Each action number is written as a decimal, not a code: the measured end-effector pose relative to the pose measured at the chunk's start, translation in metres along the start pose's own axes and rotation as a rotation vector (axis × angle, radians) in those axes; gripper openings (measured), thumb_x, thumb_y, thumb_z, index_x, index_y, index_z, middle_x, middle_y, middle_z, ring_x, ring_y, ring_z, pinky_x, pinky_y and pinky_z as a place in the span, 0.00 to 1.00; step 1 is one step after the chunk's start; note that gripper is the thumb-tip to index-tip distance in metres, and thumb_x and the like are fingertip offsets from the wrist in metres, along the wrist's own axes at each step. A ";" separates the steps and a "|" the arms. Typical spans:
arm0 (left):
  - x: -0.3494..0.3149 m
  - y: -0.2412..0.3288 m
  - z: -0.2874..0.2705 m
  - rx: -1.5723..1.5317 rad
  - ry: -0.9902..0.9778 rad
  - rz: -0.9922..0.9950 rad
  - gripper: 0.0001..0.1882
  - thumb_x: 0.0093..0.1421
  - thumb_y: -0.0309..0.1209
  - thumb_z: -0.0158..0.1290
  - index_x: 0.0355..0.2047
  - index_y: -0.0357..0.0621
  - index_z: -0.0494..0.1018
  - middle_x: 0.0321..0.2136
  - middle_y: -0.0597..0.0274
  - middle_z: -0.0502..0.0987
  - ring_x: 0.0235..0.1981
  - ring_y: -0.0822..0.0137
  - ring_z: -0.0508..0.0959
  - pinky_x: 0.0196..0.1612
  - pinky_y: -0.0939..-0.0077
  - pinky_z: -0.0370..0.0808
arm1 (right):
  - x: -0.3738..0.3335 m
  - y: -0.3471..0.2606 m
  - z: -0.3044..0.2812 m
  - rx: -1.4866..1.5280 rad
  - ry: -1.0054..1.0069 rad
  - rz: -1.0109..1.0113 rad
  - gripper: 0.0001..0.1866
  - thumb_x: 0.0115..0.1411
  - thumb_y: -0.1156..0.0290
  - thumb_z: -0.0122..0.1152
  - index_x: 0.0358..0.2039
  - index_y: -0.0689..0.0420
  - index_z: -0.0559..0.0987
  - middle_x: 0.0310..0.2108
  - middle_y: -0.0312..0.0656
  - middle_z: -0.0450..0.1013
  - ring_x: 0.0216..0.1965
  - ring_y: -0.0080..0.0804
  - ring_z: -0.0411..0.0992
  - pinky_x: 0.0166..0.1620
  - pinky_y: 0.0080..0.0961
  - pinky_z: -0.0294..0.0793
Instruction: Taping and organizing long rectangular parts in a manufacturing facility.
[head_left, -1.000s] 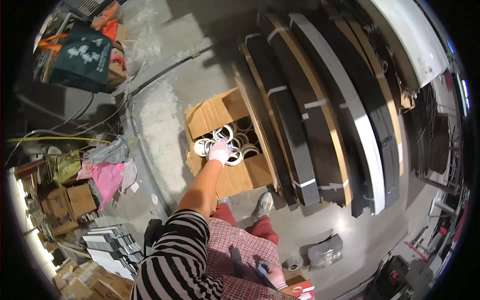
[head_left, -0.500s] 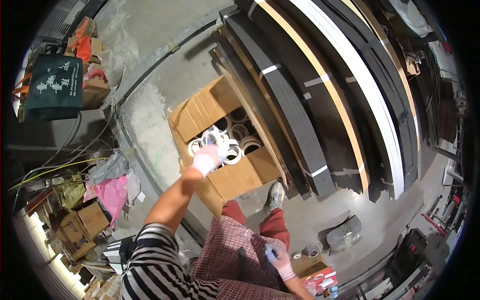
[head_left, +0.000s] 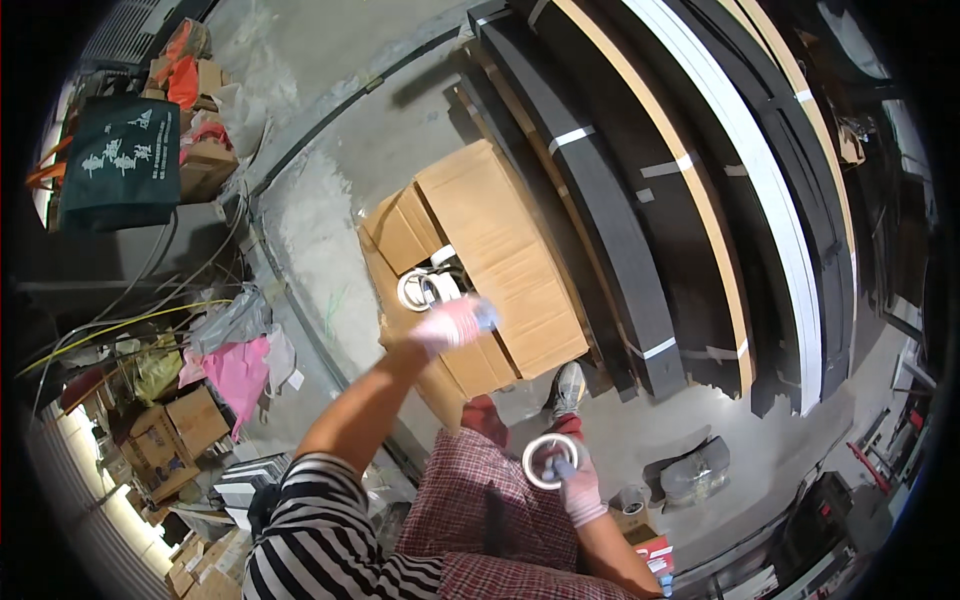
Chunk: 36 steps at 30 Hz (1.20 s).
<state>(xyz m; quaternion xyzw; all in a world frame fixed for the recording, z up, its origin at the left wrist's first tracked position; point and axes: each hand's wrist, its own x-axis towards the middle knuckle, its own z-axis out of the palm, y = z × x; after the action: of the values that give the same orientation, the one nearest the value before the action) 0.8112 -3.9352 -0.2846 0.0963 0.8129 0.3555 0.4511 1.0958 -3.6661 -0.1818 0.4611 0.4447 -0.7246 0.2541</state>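
Note:
A cardboard box stands on the floor before me, its right flap lying across its right half. White tape rolls show in the gap at its left. My left hand, in a pink glove with blue fingertips, hovers over the near part of the box. Its fingers point right toward the flap, stretched out though a little blurred, with nothing seen in them. Lower right, my gloved right hand grips a white tape roll by its ring, in front of my checked apron.
Tall stacks of long black panels stand right of the box. A plastic-wrapped bundle lies on the floor to the right. At left are a dark green bag, a pink plastic bag, cables and cartons.
The box's right flap has folded over the rolls. My left hand has moved right and off the rolls. My right hand has risen and now holds a tape roll.

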 end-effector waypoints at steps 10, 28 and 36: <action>0.060 -0.086 0.030 0.001 0.828 -0.869 0.42 0.46 0.35 0.67 0.61 0.42 0.62 0.44 0.37 0.77 0.46 0.44 0.79 0.52 0.58 0.75 | -0.034 0.112 -0.047 -0.121 -0.074 0.150 0.23 0.56 0.76 0.63 0.53 0.60 0.74 0.43 0.36 0.76 0.42 0.27 0.74 0.49 0.24 0.74; 0.037 -0.134 -0.004 -0.171 0.662 -0.811 0.28 0.51 0.28 0.56 0.55 0.41 0.70 0.45 0.41 0.78 0.49 0.46 0.78 0.51 0.66 0.74 | -0.029 0.080 -0.044 -0.034 -0.065 0.258 0.24 0.57 0.73 0.62 0.55 0.59 0.73 0.45 0.37 0.75 0.43 0.26 0.73 0.49 0.24 0.73; -0.029 -0.157 0.025 -0.658 0.265 -0.514 0.20 0.44 0.32 0.63 0.40 0.42 0.80 0.33 0.58 0.83 0.33 0.66 0.79 0.40 0.69 0.76 | -0.037 0.068 -0.028 -0.003 -0.106 0.231 0.22 0.57 0.75 0.61 0.53 0.57 0.73 0.42 0.36 0.76 0.40 0.24 0.74 0.46 0.22 0.75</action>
<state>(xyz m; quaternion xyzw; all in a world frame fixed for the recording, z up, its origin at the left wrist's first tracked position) 0.8734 -4.0514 -0.3787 -0.3044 0.7049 0.4809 0.4232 1.1779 -3.6752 -0.1819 0.4699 0.3756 -0.7134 0.3595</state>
